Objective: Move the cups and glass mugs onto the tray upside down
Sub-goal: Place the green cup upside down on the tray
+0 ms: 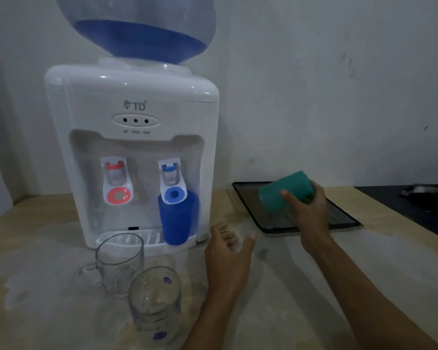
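My right hand [307, 207] grips a teal plastic cup [281, 190], tipped on its side above the dark rectangular tray [344, 218] at the right. My left hand [228, 253] hovers open over the counter between the dispenser and the tray, holding nothing. A blue plastic cup [177, 221] stands upright on the dispenser's drip grate under the blue tap. A clear glass mug [119, 261] with a handle stands upright in front of the dispenser. A second clear glass [154, 301] with purple dots stands nearer to me.
A white water dispenser [134, 152] with a blue bottle on top stands at the left against the wall. A black surface [415, 208] with a metal object lies at the far right. The counter [301, 286] is pale and mottled.
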`<state>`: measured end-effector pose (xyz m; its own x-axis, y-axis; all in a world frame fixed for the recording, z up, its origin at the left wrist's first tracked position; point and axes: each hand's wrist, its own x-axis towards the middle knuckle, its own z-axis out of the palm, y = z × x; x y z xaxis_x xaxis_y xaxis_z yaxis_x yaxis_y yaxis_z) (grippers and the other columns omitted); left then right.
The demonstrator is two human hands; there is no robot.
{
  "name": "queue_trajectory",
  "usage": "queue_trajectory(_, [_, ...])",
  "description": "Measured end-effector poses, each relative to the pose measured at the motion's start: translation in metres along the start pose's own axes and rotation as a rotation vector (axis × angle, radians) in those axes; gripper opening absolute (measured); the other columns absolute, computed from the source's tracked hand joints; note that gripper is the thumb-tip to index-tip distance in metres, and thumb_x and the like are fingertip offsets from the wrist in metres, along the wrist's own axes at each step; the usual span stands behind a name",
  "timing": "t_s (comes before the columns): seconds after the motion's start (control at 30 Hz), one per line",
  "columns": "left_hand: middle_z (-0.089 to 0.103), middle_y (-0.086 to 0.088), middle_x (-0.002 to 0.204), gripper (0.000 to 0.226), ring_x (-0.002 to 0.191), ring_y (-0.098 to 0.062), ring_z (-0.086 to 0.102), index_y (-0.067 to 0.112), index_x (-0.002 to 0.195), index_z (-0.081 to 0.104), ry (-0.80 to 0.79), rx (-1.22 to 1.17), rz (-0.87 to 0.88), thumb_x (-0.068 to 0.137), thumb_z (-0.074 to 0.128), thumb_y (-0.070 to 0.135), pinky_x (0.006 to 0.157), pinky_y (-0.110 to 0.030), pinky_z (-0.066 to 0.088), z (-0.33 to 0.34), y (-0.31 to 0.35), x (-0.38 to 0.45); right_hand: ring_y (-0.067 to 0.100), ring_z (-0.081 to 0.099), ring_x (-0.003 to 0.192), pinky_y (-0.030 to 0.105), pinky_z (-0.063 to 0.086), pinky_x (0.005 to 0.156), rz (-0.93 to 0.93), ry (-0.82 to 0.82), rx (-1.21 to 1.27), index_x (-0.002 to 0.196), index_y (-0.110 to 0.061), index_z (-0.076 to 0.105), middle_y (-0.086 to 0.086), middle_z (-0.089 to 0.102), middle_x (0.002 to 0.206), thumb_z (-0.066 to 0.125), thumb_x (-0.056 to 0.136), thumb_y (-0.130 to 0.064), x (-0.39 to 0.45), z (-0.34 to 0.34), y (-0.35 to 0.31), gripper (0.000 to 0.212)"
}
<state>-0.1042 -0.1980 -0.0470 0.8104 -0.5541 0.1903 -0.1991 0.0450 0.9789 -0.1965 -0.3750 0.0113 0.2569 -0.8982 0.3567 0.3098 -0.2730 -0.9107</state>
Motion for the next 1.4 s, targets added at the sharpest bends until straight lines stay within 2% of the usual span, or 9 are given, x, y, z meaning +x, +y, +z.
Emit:
queue_trajectory(0.07, [0.063,0.016,0.104,0.055,0.094,-0.001,0.063,0.04,0.122,0.047,0.019,-0.006,-0.023,0.08,0.079,0.055,0.078,-0.019,0.053,0.0,-0.002,0.004,0.016,0.065,0.109,0.023,0.058,0.072,-0.014,0.001,-0.153,0.141,-0.026,0.044,-0.003,0.061,0.121,0.085,0.08,-0.017,0.028,0.009,0.005,0.074])
queue_trajectory(0.13, [0.063,0.017,0.102,0.051,0.092,-0.002,0.063,0.04,0.12,0.048,0.019,0.002,-0.025,0.082,0.078,0.053,0.078,-0.019,0.053,0.001,-0.001,0.006,0.022,0.063,0.109,0.025,0.056,0.071,-0.003,-0.018,-0.293,0.149,-0.021,0.036,0.004,0.058,0.126,0.084,0.082,-0.014,0.056,0.021,0.013,0.083])
queue_trajectory(0.23, [0.063,0.016,0.103,0.045,0.092,-0.002,0.063,0.041,0.117,0.05,-0.003,0.027,-0.026,0.082,0.077,0.051,0.081,-0.022,0.056,0.002,-0.001,0.005,0.032,0.061,0.118,0.043,0.058,0.089,0.019,-0.1,-0.482,0.154,-0.018,0.029,0.016,0.056,0.138,0.084,0.082,-0.011,0.087,0.039,0.03,0.091])
queue_trajectory(0.43, [0.063,0.016,0.102,0.039,0.093,-0.002,0.063,0.039,0.116,0.056,0.031,0.066,-0.032,0.084,0.076,0.05,0.084,-0.025,0.058,0.006,-0.003,0.004,0.039,0.054,0.128,0.047,0.051,0.098,0.043,-0.202,-0.702,0.156,-0.015,0.027,0.023,0.052,0.144,0.087,0.079,-0.015,0.119,0.07,0.058,0.098])
queue_trajectory(0.7, [0.063,0.016,0.1,0.036,0.093,-0.003,0.063,0.037,0.116,0.057,0.037,0.086,0.003,0.086,0.075,0.047,0.084,-0.025,0.058,0.007,-0.002,0.003,0.04,0.053,0.129,0.05,0.051,0.099,0.039,-0.227,-0.729,0.154,-0.014,0.028,0.023,0.051,0.144,0.082,0.084,-0.014,0.124,0.081,0.067,0.089])
queue_trajectory(0.87, [0.064,0.014,0.101,0.035,0.094,-0.005,0.063,0.036,0.116,0.058,0.035,0.083,0.012,0.087,0.074,0.045,0.086,-0.028,0.058,0.007,0.0,0.002,0.039,0.055,0.127,0.04,0.05,0.088,0.051,-0.23,-0.758,0.151,-0.009,0.028,0.022,0.053,0.141,0.076,0.085,-0.003,0.12,0.078,0.072,0.082])
queue_trajectory(0.97, [0.064,0.014,0.102,0.033,0.094,-0.004,0.063,0.037,0.115,0.057,0.036,0.079,-0.003,0.087,0.075,0.044,0.086,-0.026,0.058,0.007,0.001,0.002,0.04,0.054,0.126,0.033,0.044,0.083,0.083,-0.244,-0.819,0.156,-0.008,0.019,0.025,0.053,0.139,0.07,0.087,0.001,0.119,0.076,0.075,0.086])
queue_trajectory(1.17, [0.063,0.015,0.101,0.031,0.092,-0.003,0.063,0.037,0.113,0.057,0.044,0.072,0.0,0.088,0.074,0.045,0.083,-0.023,0.057,0.006,0.001,0.004,0.037,0.058,0.121,0.032,0.046,0.082,0.092,-0.187,-0.793,0.159,-0.006,0.013,0.024,0.056,0.133,0.07,0.087,-0.002,0.11,0.071,0.069,0.092])
queue_trajectory(1.4, [0.066,0.011,0.096,0.028,0.089,-0.007,0.065,0.033,0.109,0.061,0.041,0.026,0.038,0.086,0.075,0.042,0.081,-0.026,0.058,0.003,0.001,0.0,0.03,0.054,0.13,0.027,0.04,0.089,-0.106,-0.181,-0.75,0.154,-0.009,0.032,0.017,0.055,0.143,0.078,0.088,-0.018,0.047,0.048,0.041,0.081])
